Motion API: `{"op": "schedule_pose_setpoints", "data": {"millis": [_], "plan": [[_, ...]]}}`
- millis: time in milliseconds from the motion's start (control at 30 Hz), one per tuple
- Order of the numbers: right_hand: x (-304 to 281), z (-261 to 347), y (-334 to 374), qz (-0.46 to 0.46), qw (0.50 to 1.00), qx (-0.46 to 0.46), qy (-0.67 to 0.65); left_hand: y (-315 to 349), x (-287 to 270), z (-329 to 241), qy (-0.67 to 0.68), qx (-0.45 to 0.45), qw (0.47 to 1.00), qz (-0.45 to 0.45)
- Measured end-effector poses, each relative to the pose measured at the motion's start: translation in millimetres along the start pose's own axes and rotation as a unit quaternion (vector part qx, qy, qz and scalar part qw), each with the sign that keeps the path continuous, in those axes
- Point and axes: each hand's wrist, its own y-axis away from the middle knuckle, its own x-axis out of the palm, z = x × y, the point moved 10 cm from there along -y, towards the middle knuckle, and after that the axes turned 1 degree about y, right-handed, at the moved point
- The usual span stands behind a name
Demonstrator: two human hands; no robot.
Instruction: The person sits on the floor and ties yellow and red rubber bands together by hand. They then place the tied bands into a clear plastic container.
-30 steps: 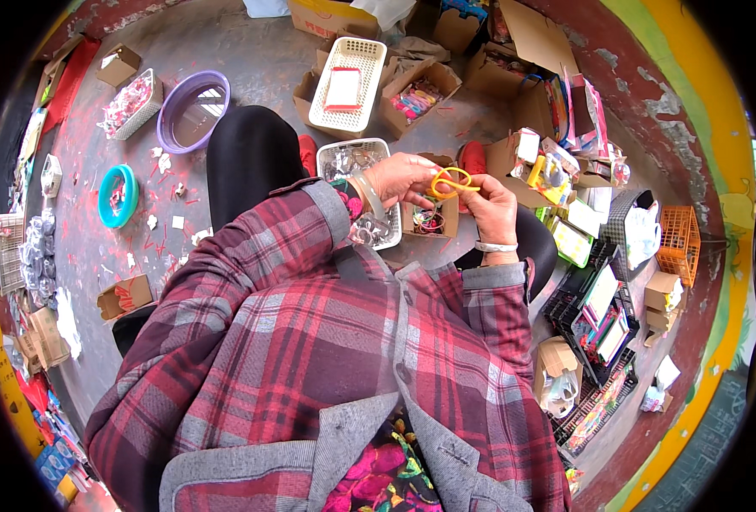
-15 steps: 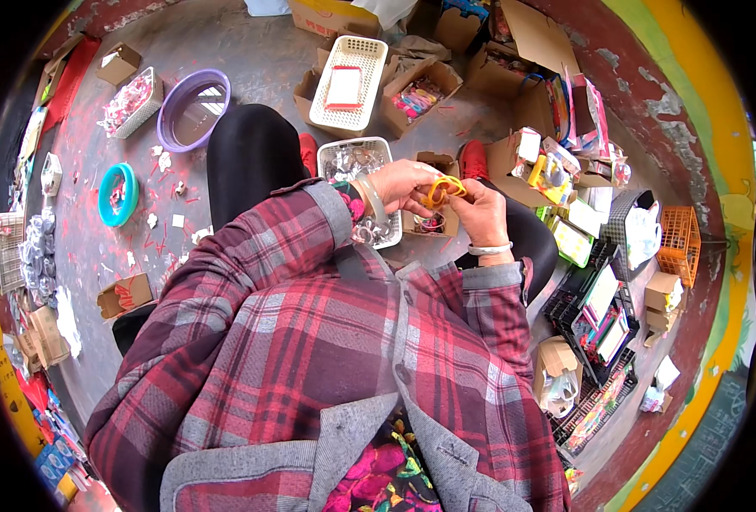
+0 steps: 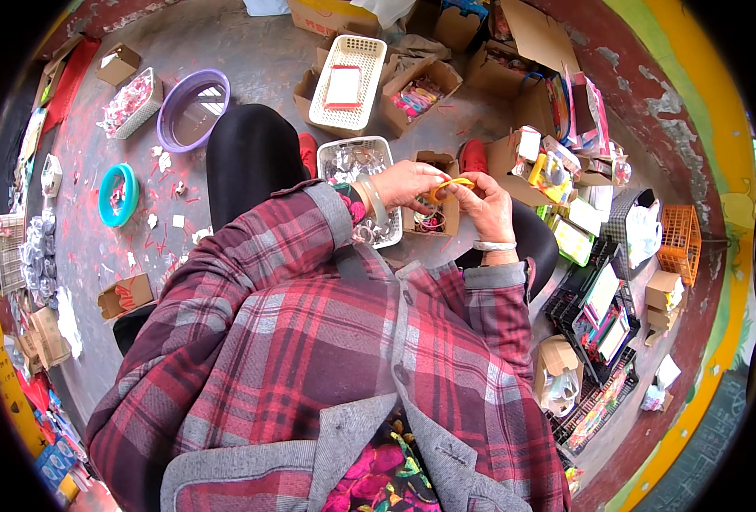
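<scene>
Both my hands are pinched together over a yellow looped band, which looks like an elastic hair tie. My left hand grips it from one side, fingertips at the loop. On the other side my right hand pinches it between thumb and fingers. Just beneath the hands stands a small cardboard box with coloured bands inside, partly hidden by my fingers. Beside it, under my left wrist, is a white basket of small clear-wrapped pieces.
A cream basket holding a red-framed white card rests on boxes ahead. An open carton of colourful bands stands beside it. Purple and teal basins sit on the littered floor at left. Black crates and cartons crowd the right.
The yellow band has turned from an open loop to a flatter, narrower shape between my fingers. My right hand has shifted slightly right, its fingers now higher around the band.
</scene>
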Motion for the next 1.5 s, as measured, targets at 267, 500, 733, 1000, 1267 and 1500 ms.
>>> {"op": "schedule_pose_setpoints", "data": {"millis": [267, 500, 733, 1000, 1267, 1500], "plan": [[16, 17, 7, 0.07, 0.989, 0.023, -0.129, 4, 4, -6, -0.002, 0.002, 1.0, -0.004], [20, 45, 12, 0.038, 0.995, -0.092, -0.022, -3, -3, 0, 0.072, 0.018, 0.997, -0.019], [-3, 19, 6, -0.061, 0.997, -0.046, -0.027, 1, 3, -5, 0.024, 0.02, 0.999, -0.012], [14, 25, 6, 0.041, 0.969, 0.003, -0.243, -3, -1, 4, 0.056, 0.01, 0.998, -0.005], [6, 49, 11, 0.043, 0.987, -0.106, 0.111, -1, -4, 0, 0.004, 0.004, 1.0, -0.005], [20, 78, 26, 0.097, 0.91, -0.236, 0.328, -2, -1, 6, -0.029, -0.018, 0.999, 0.019]]}}
